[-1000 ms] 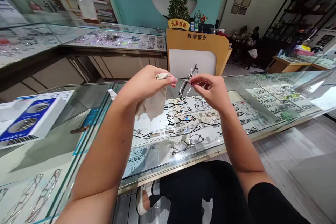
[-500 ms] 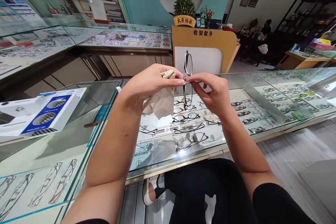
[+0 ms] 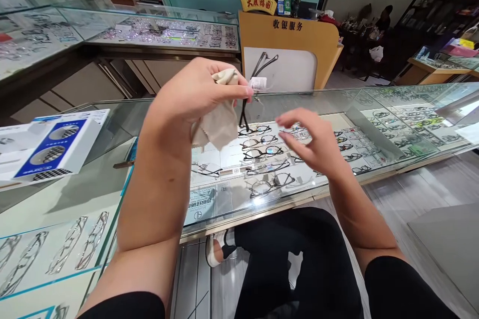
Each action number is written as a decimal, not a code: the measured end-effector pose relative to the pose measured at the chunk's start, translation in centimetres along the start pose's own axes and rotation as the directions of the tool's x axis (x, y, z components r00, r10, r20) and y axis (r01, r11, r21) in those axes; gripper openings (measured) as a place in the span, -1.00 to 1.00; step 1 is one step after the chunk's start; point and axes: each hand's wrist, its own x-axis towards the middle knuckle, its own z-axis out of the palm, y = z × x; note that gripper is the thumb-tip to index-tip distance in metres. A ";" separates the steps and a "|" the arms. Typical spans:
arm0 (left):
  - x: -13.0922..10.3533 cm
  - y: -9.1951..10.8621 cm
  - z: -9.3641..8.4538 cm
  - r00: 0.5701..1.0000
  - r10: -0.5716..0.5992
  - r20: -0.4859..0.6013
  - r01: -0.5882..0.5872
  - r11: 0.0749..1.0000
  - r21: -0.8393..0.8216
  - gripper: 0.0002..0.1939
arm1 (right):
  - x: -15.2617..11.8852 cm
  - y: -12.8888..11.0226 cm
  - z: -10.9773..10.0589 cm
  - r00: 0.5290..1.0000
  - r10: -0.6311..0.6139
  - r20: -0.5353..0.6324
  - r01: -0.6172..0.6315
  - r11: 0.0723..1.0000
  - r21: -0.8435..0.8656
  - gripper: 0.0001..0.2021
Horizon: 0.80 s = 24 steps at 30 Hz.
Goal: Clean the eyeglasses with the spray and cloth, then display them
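Note:
Raised over the glass counter, my left hand (image 3: 204, 92) is closed on a pair of eyeglasses (image 3: 245, 112) and a beige cleaning cloth (image 3: 220, 124). The cloth hangs bunched from the palm, its lower edge loose. Dark temples of the glasses stick out above and below my fingertips, with a small white tag (image 3: 258, 83) beside them; the lenses are hard to make out. To the right, my right hand (image 3: 310, 139) is apart from the glasses, thumb and fingers spread with nothing between them.
Beneath my hands is a glass display case (image 3: 239, 217) holding several eyeglass frames (image 3: 264, 153). A blue and white box (image 3: 52, 152) lies on the left counter. A wooden cashier desk (image 3: 290, 35) stands beyond, and a person (image 3: 384, 19) is far back on the right.
My right hand has let go of the glasses and drawn away to the right. In my left hand the glasses have turned, and their temples now show. The view has tilted downward.

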 end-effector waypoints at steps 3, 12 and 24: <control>-0.5 0.5 -0.9 0.996 -0.017 -0.087 0.021 0.998 0.053 -0.73 | -3.5 0.6 1.4 0.919 0.029 0.393 -0.002 0.998 -0.069 -0.90; -1.6 1.5 -1.0 0.982 -0.037 -0.185 0.047 0.998 0.052 -0.69 | -7.0 1.1 4.8 0.854 0.105 0.510 -0.007 0.982 -0.190 -0.91; -1.6 1.3 -0.7 0.970 0.062 -0.236 -0.048 0.997 0.063 -0.77 | -5.8 2.9 6.4 0.863 0.133 0.487 -0.012 0.970 -0.243 -0.87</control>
